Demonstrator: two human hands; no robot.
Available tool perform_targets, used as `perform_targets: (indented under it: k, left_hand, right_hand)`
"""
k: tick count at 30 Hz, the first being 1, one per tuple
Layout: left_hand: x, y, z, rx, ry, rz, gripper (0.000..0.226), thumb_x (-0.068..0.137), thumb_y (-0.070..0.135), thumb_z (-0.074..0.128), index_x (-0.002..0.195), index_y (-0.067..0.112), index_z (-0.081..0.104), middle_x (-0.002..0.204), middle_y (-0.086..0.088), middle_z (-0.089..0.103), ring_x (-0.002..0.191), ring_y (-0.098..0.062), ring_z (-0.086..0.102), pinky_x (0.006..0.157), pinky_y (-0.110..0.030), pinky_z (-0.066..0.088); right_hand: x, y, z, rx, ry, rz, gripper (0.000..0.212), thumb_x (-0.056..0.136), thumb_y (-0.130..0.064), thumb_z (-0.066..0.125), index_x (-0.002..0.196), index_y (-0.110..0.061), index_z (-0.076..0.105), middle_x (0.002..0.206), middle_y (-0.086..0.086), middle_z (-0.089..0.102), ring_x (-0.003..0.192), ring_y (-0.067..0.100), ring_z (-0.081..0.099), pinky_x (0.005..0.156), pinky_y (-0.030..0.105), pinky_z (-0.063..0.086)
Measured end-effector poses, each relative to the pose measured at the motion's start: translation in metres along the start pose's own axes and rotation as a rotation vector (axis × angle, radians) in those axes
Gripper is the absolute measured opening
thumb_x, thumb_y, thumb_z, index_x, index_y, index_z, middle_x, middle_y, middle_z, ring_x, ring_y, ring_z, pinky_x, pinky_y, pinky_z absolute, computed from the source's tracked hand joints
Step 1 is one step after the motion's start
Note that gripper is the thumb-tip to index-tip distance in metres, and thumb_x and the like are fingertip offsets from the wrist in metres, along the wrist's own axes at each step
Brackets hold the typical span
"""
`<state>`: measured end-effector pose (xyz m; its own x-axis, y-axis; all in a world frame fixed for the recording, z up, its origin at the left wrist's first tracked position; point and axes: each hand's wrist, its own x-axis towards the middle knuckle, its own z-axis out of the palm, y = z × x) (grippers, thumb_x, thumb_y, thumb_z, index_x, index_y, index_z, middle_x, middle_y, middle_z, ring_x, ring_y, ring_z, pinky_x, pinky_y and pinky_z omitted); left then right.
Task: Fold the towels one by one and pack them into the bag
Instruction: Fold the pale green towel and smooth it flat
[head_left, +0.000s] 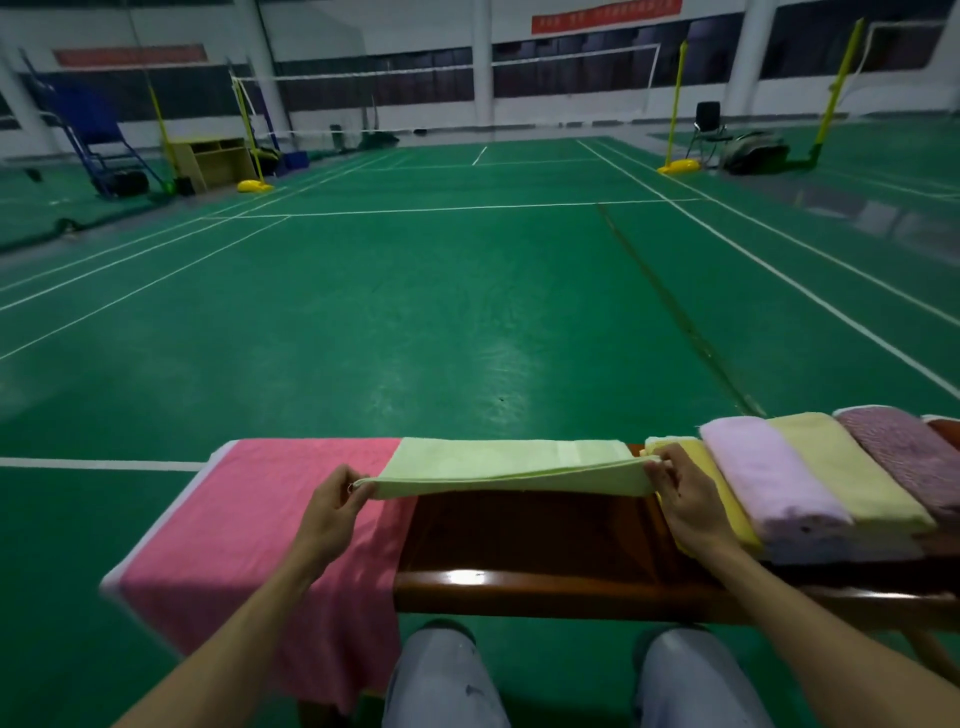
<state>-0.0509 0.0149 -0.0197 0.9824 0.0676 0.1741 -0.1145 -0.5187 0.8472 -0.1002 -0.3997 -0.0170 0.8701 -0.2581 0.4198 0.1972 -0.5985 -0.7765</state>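
Note:
A light green towel (509, 465) is stretched across the far side of a brown wooden table (524, 545), doubled over lengthwise and lifted slightly at its near edge. My left hand (327, 512) pinches its left corner. My right hand (685, 499) pinches its right corner. A pink towel (260, 535) is spread over the table's left end and hangs down the front. To the right lie several folded towels: yellow (701, 462), lilac (763, 478), pale yellow-green (841, 467) and mauve (904, 452). No bag is in view.
The table stands on a green badminton court floor (415, 312) with white lines. My knees in grey trousers (441, 680) are below the table's front edge. Net posts, a wooden cabinet (213, 161) and a chair (709, 127) stand far off.

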Motion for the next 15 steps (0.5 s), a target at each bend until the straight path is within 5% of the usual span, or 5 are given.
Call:
perform_targets:
  k: [6,9,13,15]
  left_hand:
    - [-0.019,0.008,-0.006,0.002,-0.019,0.083,0.022,0.094,0.002,0.054,0.075,0.011,0.049,0.070,-0.005,0.052,0.064,-0.015,0.043,0.055,-0.015,0.034]
    - [-0.030,0.010,-0.007,-0.015,-0.039,0.060,0.017,0.096,0.008,0.053,0.080,0.007,0.051,0.073,-0.007,0.054,0.065,-0.016,0.044,0.058,-0.025,0.037]
    - [-0.038,0.012,-0.007,-0.033,-0.017,0.049,0.016,0.097,0.010,0.053,0.083,0.003,0.050,0.073,-0.007,0.052,0.064,-0.015,0.042,0.055,-0.028,0.036]
    - [-0.039,0.015,-0.009,-0.048,-0.010,0.041,0.015,0.096,0.008,0.053,0.083,0.002,0.051,0.072,-0.007,0.052,0.063,-0.015,0.042,0.051,-0.021,0.035]
  right_hand:
    - [-0.014,-0.004,-0.013,-0.024,0.028,-0.034,0.074,0.078,-0.088,0.024,0.091,-0.020,0.050,0.067,-0.008,0.052,0.062,0.002,0.052,0.051,0.024,0.034]
    - [-0.020,-0.002,-0.017,-0.086,0.014,-0.047,0.048,0.089,-0.069,0.035,0.092,-0.024,0.050,0.070,-0.001,0.055,0.057,0.019,0.051,0.050,0.026,0.034]
    - [-0.024,-0.003,-0.023,-0.071,-0.064,-0.014,0.075,0.077,-0.089,0.024,0.093,-0.020,0.050,0.075,0.003,0.060,0.066,0.019,0.057,0.056,0.035,0.041]
    - [-0.023,-0.008,-0.027,-0.095,-0.144,0.012,0.060,0.087,-0.077,0.033,0.094,-0.020,0.051,0.081,0.005,0.062,0.075,0.017,0.060,0.058,0.030,0.043]
